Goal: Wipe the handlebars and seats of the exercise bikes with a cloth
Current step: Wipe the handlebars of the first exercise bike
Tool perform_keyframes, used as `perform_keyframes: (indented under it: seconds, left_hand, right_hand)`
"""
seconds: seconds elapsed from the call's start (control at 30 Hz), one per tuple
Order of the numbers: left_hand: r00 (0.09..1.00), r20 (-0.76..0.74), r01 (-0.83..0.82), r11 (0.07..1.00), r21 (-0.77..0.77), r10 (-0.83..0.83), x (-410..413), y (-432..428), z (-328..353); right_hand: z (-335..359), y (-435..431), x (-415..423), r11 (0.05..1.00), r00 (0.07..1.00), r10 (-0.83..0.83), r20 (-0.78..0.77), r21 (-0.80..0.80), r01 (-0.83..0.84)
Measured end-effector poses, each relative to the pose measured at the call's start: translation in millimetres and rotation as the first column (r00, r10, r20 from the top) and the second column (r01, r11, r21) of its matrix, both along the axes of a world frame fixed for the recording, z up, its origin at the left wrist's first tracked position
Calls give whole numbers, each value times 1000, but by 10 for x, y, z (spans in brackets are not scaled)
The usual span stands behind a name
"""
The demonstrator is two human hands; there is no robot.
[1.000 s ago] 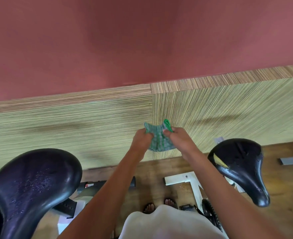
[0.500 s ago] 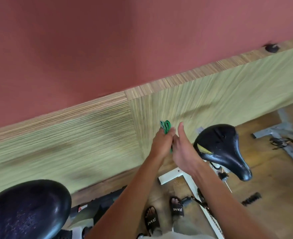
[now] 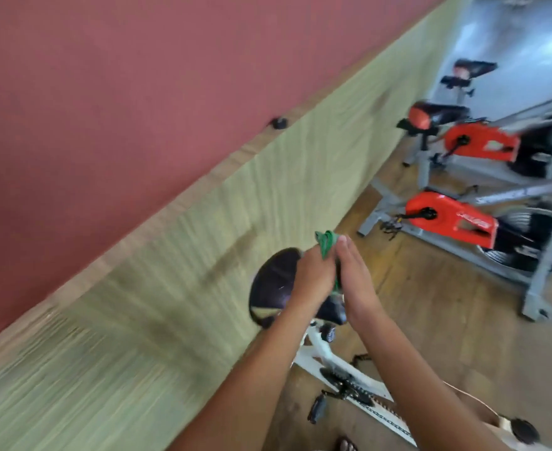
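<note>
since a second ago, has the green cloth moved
Yes, rightward: the green cloth, gripped by the left hand, was clear to the left of the near black saddle and now is over it.

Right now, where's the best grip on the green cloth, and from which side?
Grip the bunched top end of the green cloth, coming from above, the far side of the hands. Only that end pokes out; the rest is mostly hidden between the left hand, which holds it, and the flat right hand pressed against it.
</note>
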State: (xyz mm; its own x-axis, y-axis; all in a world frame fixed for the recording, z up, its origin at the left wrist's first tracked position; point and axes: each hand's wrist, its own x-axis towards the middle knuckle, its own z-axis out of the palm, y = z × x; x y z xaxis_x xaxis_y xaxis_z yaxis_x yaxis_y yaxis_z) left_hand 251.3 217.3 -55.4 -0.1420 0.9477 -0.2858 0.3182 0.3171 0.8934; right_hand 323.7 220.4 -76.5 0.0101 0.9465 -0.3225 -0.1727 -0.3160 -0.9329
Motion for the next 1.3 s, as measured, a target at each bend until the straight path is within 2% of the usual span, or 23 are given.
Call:
perform_keyframes:
  seconds: [0.07, 0.13, 0.2, 0.23, 0.33, 0.5, 0.63, 0.67, 0.73, 0.8, 0.9, 1.0, 1.17, 1.23, 1.3]
  left_hand:
    - [992, -32, 121, 992, 19, -121, 443, 158, 84]
    - [960, 172, 225, 974, -8, -220, 862, 252, 248]
    - [884, 390, 279, 960, 6, -259, 1245, 295, 417]
    - [852, 442, 306, 952, 16, -281, 1455, 320, 475]
    - [789, 415, 476, 878, 55, -454, 1974, 300, 661]
    - [571, 476, 713, 691, 116, -669, 2722, 334, 790]
    - [559, 441, 730, 669, 139, -702, 3253, 227, 900]
    - [528, 438, 760, 635, 138, -727, 3367, 170, 921]
    - [425, 405, 852, 509, 125, -810, 3545, 17, 998]
    - [348, 395, 903, 417, 103, -850, 3696, -174, 1044]
    - [266, 379, 938, 329, 112, -886, 3926, -512, 1121]
    - [120, 412, 970, 196, 147, -903, 4131, -895, 1154]
    - [-176, 322, 975, -119, 190, -930, 4437, -1629, 1161]
    - [-236, 313, 966, -186, 180, -920, 4624, -1917, 1168]
    - [-245, 330, 965, -199, 169, -911, 4832, -2166, 1160]
  right_hand:
    - [102, 102, 353, 997, 996, -82, -34, 14, 82]
    - [247, 176, 770, 987, 982, -150, -110, 41, 156]
    - [354, 244, 1174, 970, 968, -226, -110, 63, 234]
    - [395, 267, 1376, 959, 960, -265, -93, 79, 273]
    - [464, 257, 1877, 901, 909, -414, -40, 127, 416]
    - [707, 55, 2614, 712, 721, -689, -66, 122, 691]
    - [898, -251, 3035, 518, 529, -847, -60, 133, 845]
    - [944, -365, 3124, 467, 479, -876, -59, 144, 872]
    - [1043, -620, 3273, 372, 381, -924, -30, 158, 915]
    - [1099, -904, 3404, 308, 312, -950, 2, 160, 938]
    - [1139, -1344, 3556, 179, 185, -983, -21, 169, 969]
    - [1161, -1818, 3641, 64, 77, -994, -72, 166, 984]
    - [1102, -2737, 3811, -133, -131, -991, -21, 141, 981]
    - [1084, -3053, 3918, -211, -214, -977, 2, 151, 966]
    - [1063, -3325, 4052, -271, -275, -961, 8, 141, 952]
